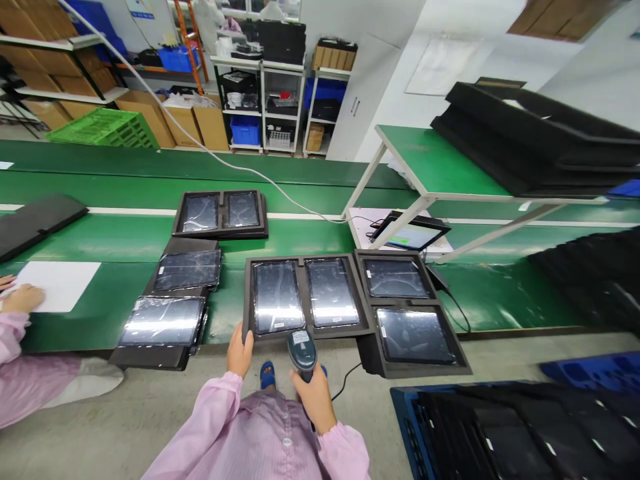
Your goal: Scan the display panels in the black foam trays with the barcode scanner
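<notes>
My left hand [239, 351] grips the near left corner of a black foam tray [301, 263] that holds two wrapped tablet screens side by side. My right hand [313, 395] is closed round the handle of a grey barcode scanner [301, 350], whose head points at the tray's near edge. The scanner's black cable [345, 381] trails off to the right. Both of my sleeves are pink.
More trays of screens lie on the green conveyor [100, 233]: a tray [417, 360] to the right, a tray [220, 213] behind, stacked ones [165, 327] to the left. A lit tablet [407, 233] sits under a green shelf [430, 163]. A co-worker's hand [23, 298] rests by white paper at far left.
</notes>
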Available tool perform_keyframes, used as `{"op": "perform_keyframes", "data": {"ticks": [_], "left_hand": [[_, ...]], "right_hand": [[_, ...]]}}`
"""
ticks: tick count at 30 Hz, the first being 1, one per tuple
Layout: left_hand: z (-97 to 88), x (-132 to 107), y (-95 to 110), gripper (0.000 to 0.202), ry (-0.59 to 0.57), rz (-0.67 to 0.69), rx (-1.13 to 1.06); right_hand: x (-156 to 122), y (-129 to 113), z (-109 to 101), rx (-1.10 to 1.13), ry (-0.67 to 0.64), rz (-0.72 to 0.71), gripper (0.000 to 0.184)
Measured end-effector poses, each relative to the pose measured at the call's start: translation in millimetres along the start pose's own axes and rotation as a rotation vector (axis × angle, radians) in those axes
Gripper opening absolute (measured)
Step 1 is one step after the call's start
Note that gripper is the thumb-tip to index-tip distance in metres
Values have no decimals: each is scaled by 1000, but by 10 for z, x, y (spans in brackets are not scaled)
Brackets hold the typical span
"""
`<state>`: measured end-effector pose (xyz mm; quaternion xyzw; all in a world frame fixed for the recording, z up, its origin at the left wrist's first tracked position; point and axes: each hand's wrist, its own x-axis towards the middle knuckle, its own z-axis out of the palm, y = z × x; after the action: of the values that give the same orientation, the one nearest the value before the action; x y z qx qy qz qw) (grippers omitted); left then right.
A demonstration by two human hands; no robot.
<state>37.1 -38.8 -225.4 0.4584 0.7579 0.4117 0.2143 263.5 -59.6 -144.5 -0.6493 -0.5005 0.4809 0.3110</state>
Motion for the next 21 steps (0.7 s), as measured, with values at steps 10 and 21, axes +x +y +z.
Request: {"op": "perform_keyframes", "data": {"ticks": [10, 21], "left_hand": [[-703, 511, -315, 61, -35, -93, 155], [-969, 1069, -71, 55, -11, -378, 165]], "right_hand": [[921, 151, -1119, -194, 527, -14, 43], [1414, 133, -870, 206, 206, -80, 50]]}}
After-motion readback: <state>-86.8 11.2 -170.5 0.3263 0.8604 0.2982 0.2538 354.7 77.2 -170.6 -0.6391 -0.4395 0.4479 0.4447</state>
